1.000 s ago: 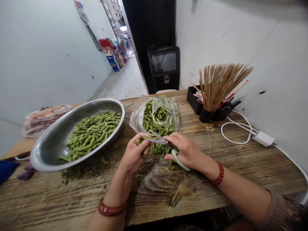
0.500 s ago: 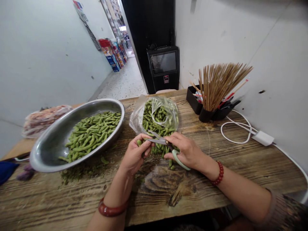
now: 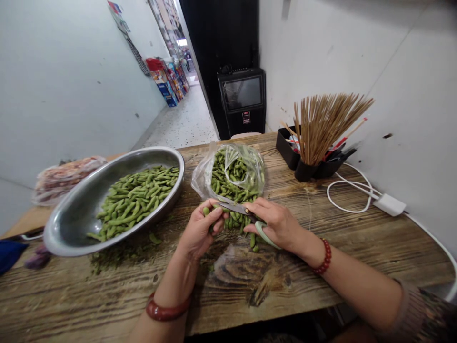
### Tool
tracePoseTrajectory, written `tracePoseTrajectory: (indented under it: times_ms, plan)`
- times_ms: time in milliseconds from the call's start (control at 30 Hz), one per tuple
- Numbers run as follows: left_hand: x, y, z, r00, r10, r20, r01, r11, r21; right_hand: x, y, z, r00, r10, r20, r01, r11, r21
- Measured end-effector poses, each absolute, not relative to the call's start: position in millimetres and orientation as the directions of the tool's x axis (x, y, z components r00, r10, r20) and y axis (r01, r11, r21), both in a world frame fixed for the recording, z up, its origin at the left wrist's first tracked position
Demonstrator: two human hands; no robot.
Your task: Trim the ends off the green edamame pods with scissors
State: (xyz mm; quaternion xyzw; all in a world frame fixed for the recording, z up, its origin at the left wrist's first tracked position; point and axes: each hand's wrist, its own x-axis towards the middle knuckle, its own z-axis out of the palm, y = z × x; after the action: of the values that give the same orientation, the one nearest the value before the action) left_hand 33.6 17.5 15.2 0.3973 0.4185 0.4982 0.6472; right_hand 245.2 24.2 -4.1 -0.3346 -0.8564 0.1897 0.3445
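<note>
Between the thumb and fingers of my left hand (image 3: 202, 226) is a green edamame pod (image 3: 206, 210), partly hidden by the fingers. My right hand (image 3: 276, 221) grips a pair of scissors (image 3: 263, 233) with pale green handles. Their blades point left and reach the fingertips of my left hand, at the pod's end. Just behind both hands lies a clear plastic bag (image 3: 202, 174) full of edamame pods (image 3: 228, 171), some spilling out towards me. To the left, a large metal basin (image 3: 67, 233) holds a heap of edamame pods (image 3: 139, 200).
Trimmed green scraps (image 3: 117, 257) lie on the wooden table (image 3: 228, 305) below the basin. At the right stand wooden skewers (image 3: 324, 128) in a black holder (image 3: 307, 170), beside a white adapter (image 3: 390, 205) and its cable. A wrapped pinkish bundle (image 3: 67, 176) sits behind the basin.
The scissor blades have closed together at the pod's end by my left fingertips. Both hands stay in nearly the same place; basin and bag have not moved.
</note>
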Motion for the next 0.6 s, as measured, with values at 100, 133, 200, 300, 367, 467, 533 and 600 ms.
tracePoseTrajectory:
  times_ms: [100, 133, 200, 300, 367, 467, 533, 600]
  plan:
    - [33.5, 18.6, 16.5, 0.132, 0.981, -0.142, -0.322, 0.178, 0.93, 244.9, 24.7, -5.9, -0.521, 0.716, 0.465, 0.439, 0.692, -0.573]
    - [32.3, 19.5, 17.2, 0.12, 0.984, -0.134, -0.341, 0.168, 0.925, 244.9, 25.3, -6.3, -0.504, 0.723, 0.473, 0.436, 0.685, -0.584]
    - [28.0, 22.1, 18.6, 0.091, 0.988, -0.122, -0.406, 0.148, 0.902, 245.1, 27.0, -6.8, -0.453, 0.741, 0.495, 0.432, 0.668, -0.605]
    - [19.8, 26.0, 19.9, 0.052, 0.991, -0.12, -0.513, 0.13, 0.849, 245.4, 29.6, -7.0, -0.383, 0.76, 0.526, 0.421, 0.65, -0.633]
    - [16.9, 26.8, 20.3, 0.028, 0.994, -0.103, -0.519, 0.102, 0.848, 245.4, 30.1, -7.0, -0.361, 0.762, 0.538, 0.406, 0.648, -0.645]
    - [18.0, 24.7, 22.2, -0.008, 0.998, -0.069, -0.401, 0.06, 0.914, 244.8, 28.8, -8.0, -0.358, 0.755, 0.55, 0.391, 0.656, -0.646]
    - [18.6, 23.1, 26.3, -0.044, 0.998, -0.049, -0.271, 0.035, 0.962, 244.3, 27.4, -9.4, -0.369, 0.751, 0.548, 0.375, 0.66, -0.651]
    - [14.9, 23.0, 34.6, -0.11, 0.994, 0.012, -0.09, -0.022, 0.996, 244.0, 26.4, -10.8, -0.372, 0.751, 0.546, 0.368, 0.659, -0.656]
